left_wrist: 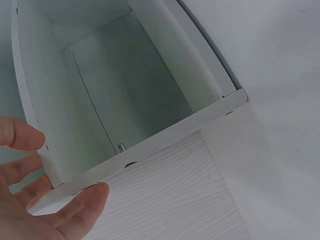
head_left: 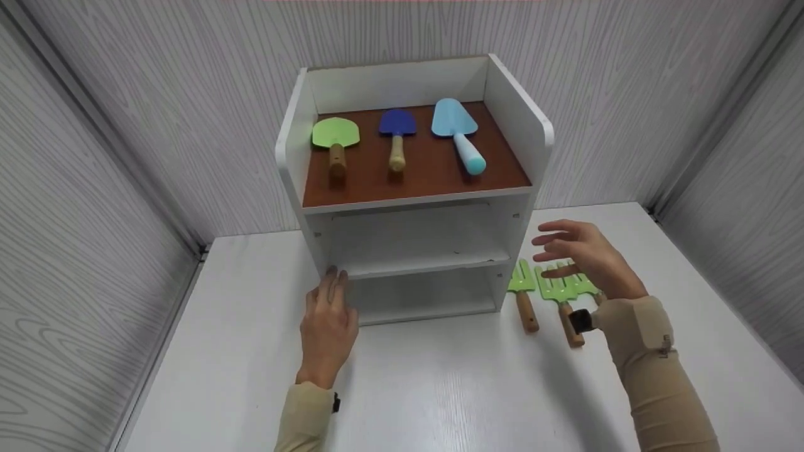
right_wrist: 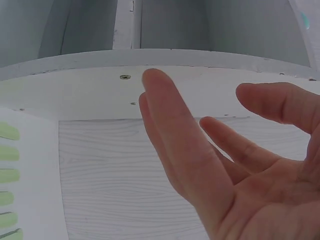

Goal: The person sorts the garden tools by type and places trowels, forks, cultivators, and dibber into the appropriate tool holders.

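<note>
A white shelf unit (head_left: 421, 270) stands before me with two compartments below a brown top. My left hand (head_left: 328, 329) is at its lower left front edge, fingers mostly straight. In the left wrist view, its fingertips are right at the front corner of the side panel (left_wrist: 165, 145). My right hand (head_left: 587, 254) hovers beside the right side, fingers loosely bent and holding nothing. Under it lie a green garden fork (head_left: 521, 279) with a wooden handle, a second green fork (head_left: 556, 289) and a third green fork (head_left: 587, 287), partly hidden by the right hand and wrist.
On the brown top (head_left: 433, 182) lie a green trowel (head_left: 336, 133), a dark blue trowel (head_left: 397, 122) and a light blue trowel (head_left: 452, 119), handles toward me. Raised side walls flank them. Grey wood-grain panels (head_left: 188, 113) enclose the white table (head_left: 427, 389).
</note>
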The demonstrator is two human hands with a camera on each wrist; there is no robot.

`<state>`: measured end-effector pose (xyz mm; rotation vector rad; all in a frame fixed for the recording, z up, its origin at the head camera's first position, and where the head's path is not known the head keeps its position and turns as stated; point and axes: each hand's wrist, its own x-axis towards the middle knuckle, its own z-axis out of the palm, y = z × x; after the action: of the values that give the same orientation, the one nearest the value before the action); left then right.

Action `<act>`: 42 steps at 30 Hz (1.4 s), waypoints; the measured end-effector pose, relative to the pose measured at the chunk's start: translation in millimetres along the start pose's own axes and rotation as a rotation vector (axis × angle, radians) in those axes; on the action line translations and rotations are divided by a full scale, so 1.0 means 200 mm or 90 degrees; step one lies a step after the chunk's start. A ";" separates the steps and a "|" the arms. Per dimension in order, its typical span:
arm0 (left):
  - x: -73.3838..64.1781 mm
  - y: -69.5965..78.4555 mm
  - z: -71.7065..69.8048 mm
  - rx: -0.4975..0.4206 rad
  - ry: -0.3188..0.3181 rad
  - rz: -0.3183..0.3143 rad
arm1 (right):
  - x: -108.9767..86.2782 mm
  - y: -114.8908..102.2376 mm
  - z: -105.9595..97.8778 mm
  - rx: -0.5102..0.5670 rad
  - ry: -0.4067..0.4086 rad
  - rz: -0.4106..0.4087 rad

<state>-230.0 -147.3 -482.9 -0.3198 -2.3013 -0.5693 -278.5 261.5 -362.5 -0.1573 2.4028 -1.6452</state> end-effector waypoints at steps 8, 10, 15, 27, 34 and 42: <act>0.00 0.00 0.00 -0.001 -0.006 -0.002 | 0.02 0.04 -0.02 0.013 -0.008 0.019; 0.00 0.00 0.00 -0.001 -0.008 -0.003 | 0.03 0.05 -0.02 0.014 -0.009 0.022; 0.00 0.00 -0.01 -0.003 -0.010 -0.007 | 0.05 0.09 -0.03 0.017 -0.016 0.027; 0.01 0.00 -0.02 -0.003 -0.023 -0.015 | 0.08 0.19 -0.03 0.019 -0.018 0.085; 0.01 0.01 -0.02 -0.004 -0.021 -0.013 | 0.11 0.26 -0.03 0.023 -0.016 0.129; 0.00 0.00 -0.02 -0.006 -0.029 -0.018 | 0.12 0.34 -0.02 0.036 -0.023 0.162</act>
<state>-227.4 -148.4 -480.2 -0.3074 -2.3509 -0.5922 -299.3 285.3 -426.4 0.1220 2.2393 -1.5762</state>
